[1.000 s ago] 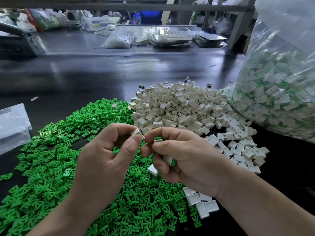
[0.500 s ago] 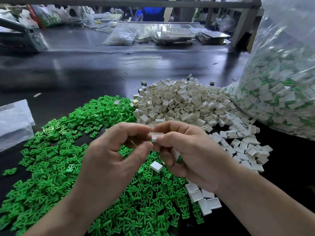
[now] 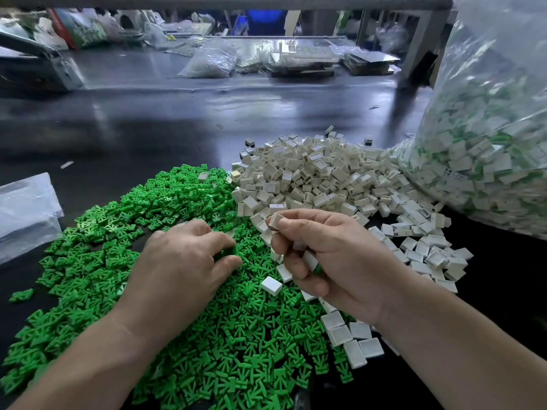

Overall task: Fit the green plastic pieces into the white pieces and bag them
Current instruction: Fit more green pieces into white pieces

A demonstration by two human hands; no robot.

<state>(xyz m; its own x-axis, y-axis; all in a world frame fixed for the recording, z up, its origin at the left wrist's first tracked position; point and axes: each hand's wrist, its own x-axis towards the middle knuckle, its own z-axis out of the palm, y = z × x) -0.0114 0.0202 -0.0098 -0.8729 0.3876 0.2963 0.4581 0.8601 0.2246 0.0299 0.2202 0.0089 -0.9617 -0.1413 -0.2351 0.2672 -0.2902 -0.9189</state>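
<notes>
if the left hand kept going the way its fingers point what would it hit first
The green pieces: the left hand has its fingertips down in that pile, pointing forward and right. Past them, probably the edge of the white pieces heap, though depth is hard to judge.

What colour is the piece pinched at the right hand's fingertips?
Off-white: the small square plastic piece, clearest in the head view.

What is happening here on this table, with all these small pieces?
A person is assembling parts. The left hand pinches a green piece in the green pile. The right hand pinches a white piece and holds more in its palm. The white pile lies beyond, beside a clear bag of finished parts.
</notes>
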